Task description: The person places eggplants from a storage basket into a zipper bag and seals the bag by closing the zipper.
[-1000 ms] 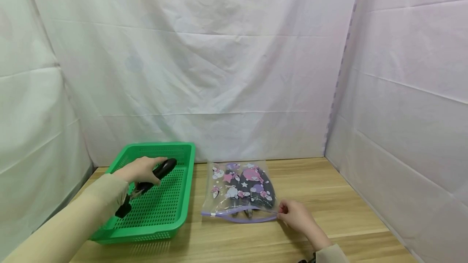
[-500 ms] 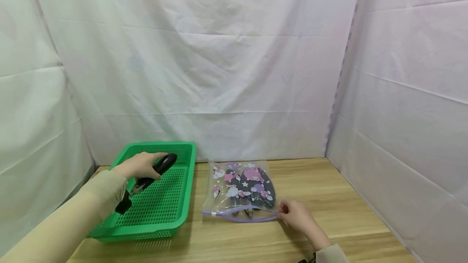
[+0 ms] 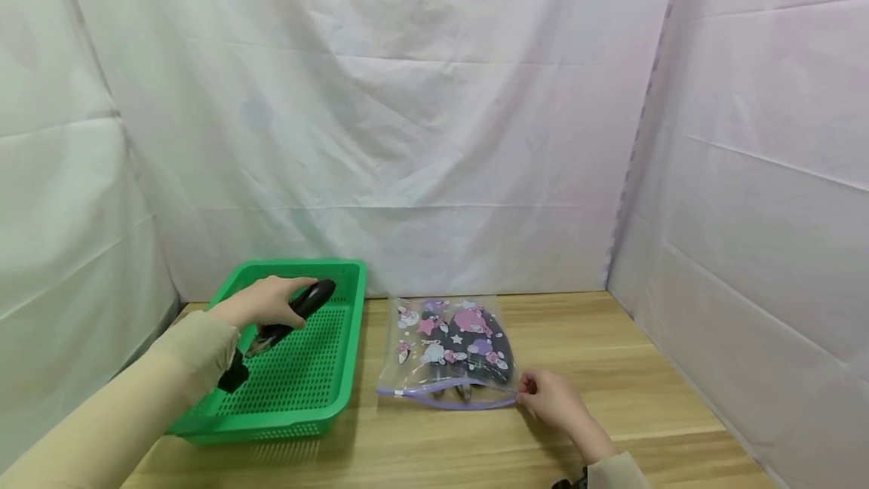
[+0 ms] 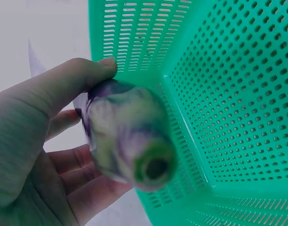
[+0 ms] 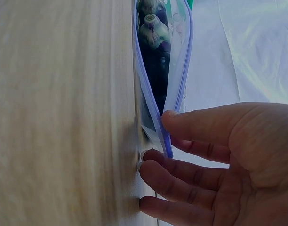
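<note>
My left hand (image 3: 266, 302) grips a dark eggplant (image 3: 316, 298) around its body, above the green basket. In the left wrist view, the pale, purple-streaked stem end of this eggplant (image 4: 130, 127) faces the camera, slightly blurred. On the table lies a clear zip bag (image 3: 396, 370) printed with pink and purple cartoon figures. Its purple-edged mouth gapes toward the front. At the right corner of that mouth, my right hand (image 3: 551, 400) pinches the zip edge between thumb and fingers. Inside the bag rest dark eggplants (image 5: 156, 35), their stem ends near the opening.
The green perforated basket (image 3: 357, 323) stands at the left of the wooden table (image 3: 652, 383), near the back cloth. White cloth walls (image 3: 434, 134) close off the back and both sides. A white slider (image 3: 398, 393) sits at the left of the bag's zip.
My left hand has risen slightly with the eggplant, still over the basket. My right hand keeps its pinch on the bag's corner, and the bag lies as before.
</note>
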A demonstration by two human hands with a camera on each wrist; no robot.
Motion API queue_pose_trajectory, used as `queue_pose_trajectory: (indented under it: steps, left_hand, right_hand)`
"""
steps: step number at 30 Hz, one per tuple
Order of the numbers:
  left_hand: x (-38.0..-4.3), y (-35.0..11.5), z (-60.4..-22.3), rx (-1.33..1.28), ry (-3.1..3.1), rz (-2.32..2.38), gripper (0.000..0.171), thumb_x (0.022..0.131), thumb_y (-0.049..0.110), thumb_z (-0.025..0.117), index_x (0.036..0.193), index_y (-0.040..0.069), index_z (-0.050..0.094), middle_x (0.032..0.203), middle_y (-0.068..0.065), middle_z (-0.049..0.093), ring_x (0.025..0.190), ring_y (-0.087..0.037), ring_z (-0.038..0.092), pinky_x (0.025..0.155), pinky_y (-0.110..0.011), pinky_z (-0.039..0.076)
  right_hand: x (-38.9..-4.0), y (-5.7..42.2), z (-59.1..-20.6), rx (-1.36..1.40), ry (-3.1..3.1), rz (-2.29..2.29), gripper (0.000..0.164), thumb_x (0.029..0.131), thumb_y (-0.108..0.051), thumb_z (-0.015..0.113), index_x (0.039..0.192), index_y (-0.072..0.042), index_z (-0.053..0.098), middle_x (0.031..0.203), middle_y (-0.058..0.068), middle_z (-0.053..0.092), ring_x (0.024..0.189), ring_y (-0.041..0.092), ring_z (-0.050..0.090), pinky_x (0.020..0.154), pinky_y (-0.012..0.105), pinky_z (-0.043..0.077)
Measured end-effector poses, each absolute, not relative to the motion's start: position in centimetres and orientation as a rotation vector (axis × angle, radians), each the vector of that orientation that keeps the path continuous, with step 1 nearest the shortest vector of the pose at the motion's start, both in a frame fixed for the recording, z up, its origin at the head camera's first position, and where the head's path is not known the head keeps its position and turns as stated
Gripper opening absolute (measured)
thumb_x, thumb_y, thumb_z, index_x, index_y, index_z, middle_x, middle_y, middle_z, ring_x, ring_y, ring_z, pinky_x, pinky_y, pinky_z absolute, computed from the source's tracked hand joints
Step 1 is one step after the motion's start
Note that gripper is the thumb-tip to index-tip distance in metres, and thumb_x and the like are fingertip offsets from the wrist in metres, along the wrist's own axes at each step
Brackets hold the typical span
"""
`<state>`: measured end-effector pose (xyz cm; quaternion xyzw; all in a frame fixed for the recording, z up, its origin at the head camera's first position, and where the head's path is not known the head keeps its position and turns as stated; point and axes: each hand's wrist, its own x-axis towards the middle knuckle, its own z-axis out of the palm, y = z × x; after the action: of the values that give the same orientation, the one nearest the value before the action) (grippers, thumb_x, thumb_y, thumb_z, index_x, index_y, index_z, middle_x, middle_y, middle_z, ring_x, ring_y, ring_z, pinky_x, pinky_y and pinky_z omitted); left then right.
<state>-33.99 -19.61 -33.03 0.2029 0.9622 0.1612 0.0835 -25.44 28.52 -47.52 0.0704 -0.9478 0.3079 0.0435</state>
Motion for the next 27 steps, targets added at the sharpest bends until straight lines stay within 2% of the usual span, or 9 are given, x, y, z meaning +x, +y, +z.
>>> queue_pose_trajectory:
  steps: [12,18,27]
  left_hand:
    - [-33.9,-18.7,-32.6,0.618,2.845,0.487,0.083,0.083,0.021,0.076,0.152,0.007,0.032,0.095,-0.012,0.06,0.044,-0.014,0.052,0.044,-0.033,0.045]
    - [-33.4,-18.2,-32.1,0.601,2.832,0.514,0.084,0.082,0.021,0.076,0.152,0.008,0.031,0.102,-0.016,0.058,0.047,-0.016,0.058,0.043,-0.032,0.047]
    - [-33.0,-17.2,-31.9,0.635,2.831,0.532,0.083,0.082,0.021,0.076,0.152,0.009,0.033,0.106,-0.019,0.058,0.046,-0.016,0.056,0.044,-0.034,0.047]
  right_hand:
    - [-25.5,28.5,-47.3,0.224,-2.895,0.93,0.019,0.077,-0.009,0.076,0.071,-0.014,0.058,0.065,-0.005,0.052,0.059,0.013,0.046,0.054,0.028,0.039]
    - [-25.4,28.4,-47.3,0.218,-2.897,0.93,0.019,0.077,-0.009,0.076,0.071,-0.015,0.058,0.066,-0.006,0.052,0.059,0.013,0.046,0.055,0.029,0.04]
    - [-25.5,28.6,-47.3,0.247,-2.886,0.938,0.021,0.077,-0.007,0.076,0.071,-0.014,0.057,0.065,-0.005,0.051,0.059,0.013,0.046,0.054,0.029,0.039]
